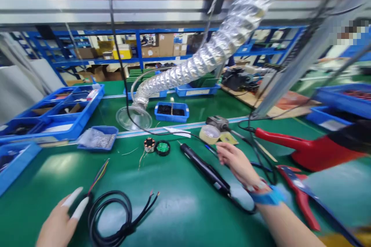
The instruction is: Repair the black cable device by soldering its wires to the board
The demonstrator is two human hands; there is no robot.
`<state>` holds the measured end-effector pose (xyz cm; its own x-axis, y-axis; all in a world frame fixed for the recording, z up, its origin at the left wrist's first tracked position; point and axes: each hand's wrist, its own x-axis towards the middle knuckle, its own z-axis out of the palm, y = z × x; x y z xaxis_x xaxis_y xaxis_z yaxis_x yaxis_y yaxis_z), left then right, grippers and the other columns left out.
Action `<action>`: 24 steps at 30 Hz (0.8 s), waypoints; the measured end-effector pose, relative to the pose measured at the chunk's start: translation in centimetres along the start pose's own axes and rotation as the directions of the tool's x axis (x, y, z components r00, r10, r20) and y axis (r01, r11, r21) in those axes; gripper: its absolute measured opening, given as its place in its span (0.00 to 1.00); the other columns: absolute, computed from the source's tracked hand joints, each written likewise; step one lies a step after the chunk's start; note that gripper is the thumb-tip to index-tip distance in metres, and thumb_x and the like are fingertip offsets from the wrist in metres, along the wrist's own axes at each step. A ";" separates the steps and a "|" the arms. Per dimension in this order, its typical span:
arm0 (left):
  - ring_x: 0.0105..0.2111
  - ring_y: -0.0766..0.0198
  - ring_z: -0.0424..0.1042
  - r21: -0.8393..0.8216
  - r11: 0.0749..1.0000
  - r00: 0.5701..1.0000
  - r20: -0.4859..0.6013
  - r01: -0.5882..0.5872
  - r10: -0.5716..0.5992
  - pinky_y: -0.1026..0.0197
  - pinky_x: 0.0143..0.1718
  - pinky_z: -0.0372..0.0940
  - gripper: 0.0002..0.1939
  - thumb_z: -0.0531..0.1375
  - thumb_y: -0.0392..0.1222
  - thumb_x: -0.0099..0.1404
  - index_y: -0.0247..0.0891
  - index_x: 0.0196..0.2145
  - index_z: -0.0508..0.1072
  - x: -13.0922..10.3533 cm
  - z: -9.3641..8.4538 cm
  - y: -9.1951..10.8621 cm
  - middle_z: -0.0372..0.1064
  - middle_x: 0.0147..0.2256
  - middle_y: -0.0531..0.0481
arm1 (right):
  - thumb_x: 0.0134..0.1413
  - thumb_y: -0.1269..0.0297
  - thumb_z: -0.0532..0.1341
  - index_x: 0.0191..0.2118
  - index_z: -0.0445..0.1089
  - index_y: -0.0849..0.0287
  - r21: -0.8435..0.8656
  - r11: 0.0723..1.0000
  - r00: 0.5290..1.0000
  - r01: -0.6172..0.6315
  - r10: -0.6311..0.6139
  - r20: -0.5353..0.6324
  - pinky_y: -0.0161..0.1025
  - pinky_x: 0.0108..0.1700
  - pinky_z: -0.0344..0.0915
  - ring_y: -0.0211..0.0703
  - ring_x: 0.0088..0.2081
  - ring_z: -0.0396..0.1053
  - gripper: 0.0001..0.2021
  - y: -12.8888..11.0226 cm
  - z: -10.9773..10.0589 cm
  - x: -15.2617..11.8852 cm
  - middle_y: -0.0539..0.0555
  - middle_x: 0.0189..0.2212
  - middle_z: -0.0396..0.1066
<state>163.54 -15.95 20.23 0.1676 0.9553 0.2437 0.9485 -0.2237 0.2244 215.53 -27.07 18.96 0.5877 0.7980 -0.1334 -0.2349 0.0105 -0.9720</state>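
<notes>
My left hand (pixel 58 220), white covers on two fingertips, grips the end of a coiled black cable (pixel 126 225). Thin coloured wires (pixel 100 175) stick up from that end. My right hand (pixel 236 162), with a blue band at the wrist, has its fingers curled over a thin dark tool with a blue tip (pixel 213 149); the fingers hide its middle part. Just left of this hand lies a black electric screwdriver (pixel 205 170). Farther off on the bench are a small copper-wound stator (pixel 149 145) and a round black part with a green circuit board (pixel 162 148).
A foil exhaust duct (pixel 197 65) with a clear hood hangs over the bench. Blue bins (pixel 72 123) stand at left, a small blue tray (pixel 171 112) behind. At right lie a tape roll (pixel 210 134), red-handled pliers (pixel 301 197) and a large red-handled tool (pixel 278 139).
</notes>
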 end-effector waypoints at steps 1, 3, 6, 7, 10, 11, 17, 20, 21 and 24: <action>0.43 0.51 0.71 -0.004 0.999 0.996 0.085 0.039 -0.038 0.53 0.41 0.66 0.17 0.51 0.52 0.61 0.47 0.47 0.66 0.5 -0.4 1.0 0.71 0.45 0.50 | 0.42 0.61 0.68 0.35 0.69 0.61 -0.035 0.999 0.999 -0.001 0.002 0.051 0.30 0.21 0.58 0.33 0.21 0.61 0.14 0.2 0.4 -1.7 0.46 0.18 0.64; 0.46 0.50 0.69 -0.019 0.998 0.975 0.216 0.057 -0.052 0.54 0.45 0.63 0.23 0.48 0.53 0.62 0.36 0.49 0.66 2.0 -0.9 2.9 0.69 0.47 0.40 | 0.42 0.57 0.66 0.36 0.70 0.61 -0.203 0.978 0.989 0.044 -0.015 0.144 0.32 0.24 0.61 0.35 0.22 0.62 0.15 0.3 1.0 -4.6 0.48 0.20 0.66; 0.37 0.48 0.71 -0.018 0.995 0.950 0.299 0.102 -0.092 0.53 0.37 0.62 0.22 0.49 0.54 0.60 0.34 0.42 0.69 4.1 -0.9 4.5 0.72 0.37 0.39 | 0.44 0.51 0.62 0.36 0.70 0.59 -0.382 0.913 0.972 0.139 -0.052 0.229 0.33 0.25 0.64 0.38 0.23 0.63 0.17 0.2 1.9 -7.5 0.51 0.22 0.68; 0.34 0.48 0.71 -0.031 0.993 0.944 0.315 0.111 -0.096 0.53 0.36 0.61 0.21 0.51 0.55 0.58 0.35 0.37 0.71 4.5 -0.9 4.6 0.73 0.32 0.40 | 0.44 0.50 0.62 0.35 0.71 0.58 -0.414 0.895 0.966 0.167 -0.065 0.250 0.33 0.24 0.65 0.38 0.23 0.64 0.18 0.1 2.2 -8.2 0.51 0.22 0.68; 0.31 0.49 0.71 -0.140 0.981 0.929 0.361 0.137 -0.078 0.54 0.35 0.60 0.16 0.56 0.54 0.54 0.36 0.27 0.71 4.2 -0.9 4.2 0.71 0.26 0.44 | 0.43 0.50 0.62 0.32 0.73 0.56 -0.484 0.827 0.939 0.287 -0.142 0.314 0.32 0.24 0.68 0.41 0.23 0.68 0.16 -0.1 2.8 -9.7 0.54 0.25 0.72; 0.33 0.50 0.71 -0.200 0.969 0.924 0.378 0.147 -0.062 0.55 0.37 0.61 0.16 0.56 0.53 0.55 0.37 0.28 0.71 3.7 -1.1 4.0 0.72 0.28 0.44 | 0.43 0.51 0.62 0.32 0.73 0.55 -0.492 0.802 0.923 0.339 -0.184 0.337 0.32 0.25 0.69 0.42 0.24 0.70 0.14 -0.2 2.9 -10.1 0.54 0.27 0.73; 0.40 0.58 0.70 -0.587 0.770 0.898 0.438 0.251 0.041 0.58 0.45 0.62 0.16 0.58 0.50 0.56 0.36 0.38 0.71 0.2 -2.6 3.8 0.72 0.39 0.45 | 0.47 0.59 0.62 0.30 0.73 0.51 -0.402 0.697 0.766 0.594 -0.336 0.548 0.30 0.31 0.71 0.44 0.31 0.73 0.05 -1.6 4.7 -12.7 0.53 0.28 0.74; 0.39 0.59 0.69 -0.712 0.652 0.918 0.393 0.261 0.062 0.57 0.44 0.63 0.16 0.57 0.51 0.57 0.36 0.36 0.70 -1.0 -3.0 5.2 0.71 0.39 0.44 | 0.52 0.60 0.59 0.32 0.74 0.51 -0.296 0.742 0.673 0.601 -0.271 0.688 0.32 0.31 0.70 0.44 0.31 0.72 0.07 -2.1 7.3 -14.1 0.54 0.28 0.73; 0.38 0.60 0.69 -0.749 0.610 0.924 0.376 0.258 0.070 0.57 0.43 0.64 0.16 0.57 0.52 0.57 0.36 0.35 0.69 -1.2 -3.1 6.0 0.71 0.39 0.44 | 0.54 0.60 0.57 0.33 0.74 0.52 -0.264 0.777 0.639 0.571 -0.219 0.737 0.34 0.31 0.69 0.43 0.30 0.71 0.08 -2.0 8.5 -14.4 0.54 0.28 0.72; 0.33 0.63 0.70 -0.866 0.396 0.920 0.376 0.305 0.112 0.60 0.34 0.66 0.14 0.59 0.52 0.57 0.38 0.33 0.66 -1.9 -3.3 8.9 0.70 0.34 0.47 | 0.57 0.57 0.54 0.36 0.73 0.57 -0.197 0.914 0.565 0.356 -0.043 0.824 0.35 0.28 0.65 0.38 0.25 0.66 0.13 -1.2 12.1 -15.1 0.55 0.28 0.68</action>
<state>170.78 -20.43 24.86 0.3618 0.9263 -0.1050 0.1942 0.0352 0.9803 197.52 -31.84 24.54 -0.2965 0.9467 0.1256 0.1468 0.1751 -0.9735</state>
